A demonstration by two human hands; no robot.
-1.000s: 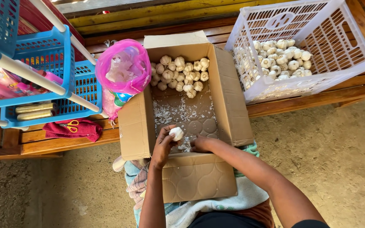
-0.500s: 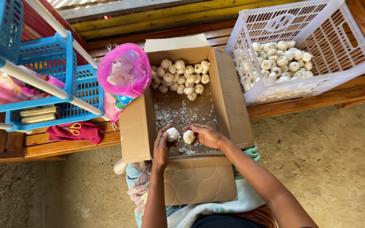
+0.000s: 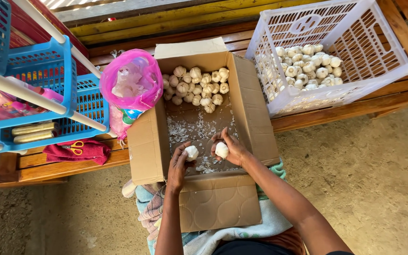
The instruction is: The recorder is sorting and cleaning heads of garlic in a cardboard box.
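Hands: left hand (image 3: 179,163) fingers hold one garlic bulb (image 3: 192,152); right hand (image 3: 231,147) fingers hold second bulb (image 3: 221,149), over cardboard box (image 3: 148,141).

White crate (image 3: 378,66): stood up-right of the fingers, part-filled with garlic.
Pink bag (image 3: 131,85): leaned up-left of them.
Blue baskets (image 3: 48,71): far left.
Red cloth (image 3: 76,152), yellow-handled scissors (image 3: 75,148): left, on wooden bench (image 3: 48,165).

Box mouth: the cardboard box (image 3: 149,141) stands open on top, entry clear from above.
Box far end: garlic heap (image 3: 197,85) fills it.
Left flank: pink bag (image 3: 131,85) touches the wall.
Right flank: white crate (image 3: 378,52) stands near.
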